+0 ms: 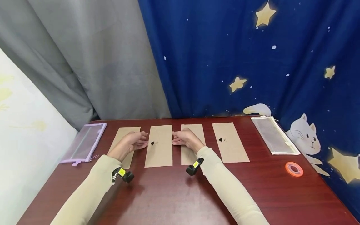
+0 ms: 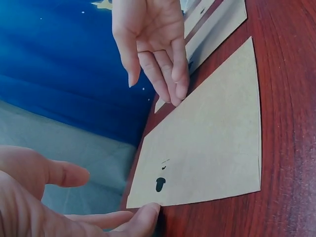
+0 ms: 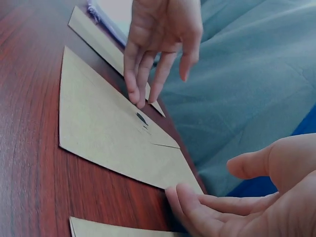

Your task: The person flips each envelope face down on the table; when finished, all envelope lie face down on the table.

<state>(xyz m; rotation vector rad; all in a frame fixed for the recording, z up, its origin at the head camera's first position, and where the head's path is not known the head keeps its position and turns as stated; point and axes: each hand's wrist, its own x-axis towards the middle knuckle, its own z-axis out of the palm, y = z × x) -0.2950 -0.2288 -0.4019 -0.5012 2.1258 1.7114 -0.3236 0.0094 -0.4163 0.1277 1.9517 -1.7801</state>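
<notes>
Several flat tan kraft-paper rectangles lie in a row on the table; whether they are envelopes or bags I cannot tell. Between my hands is the second from the left, a kraft-paper rectangle (image 1: 158, 156) with a small black hat-like print. My left hand (image 1: 132, 143) is at its left edge, fingers extended, over the leftmost rectangle (image 1: 127, 161). At the opposite edge, my right hand (image 1: 187, 139) has its fingertips by the paper, above the third rectangle (image 1: 194, 126). In both wrist views the fingertips meet or nearly meet the paper's sides, thumbs apart from the fingers.
A purple-edged mesh zip pouch (image 1: 85, 142) lies at the table's left. On the right are the rightmost kraft rectangle (image 1: 232, 145), a white-edged mesh zip pouch (image 1: 275, 136) and an orange tape roll (image 1: 299, 166). Curtains (image 1: 197, 62) hang behind the dark red table (image 1: 168, 200).
</notes>
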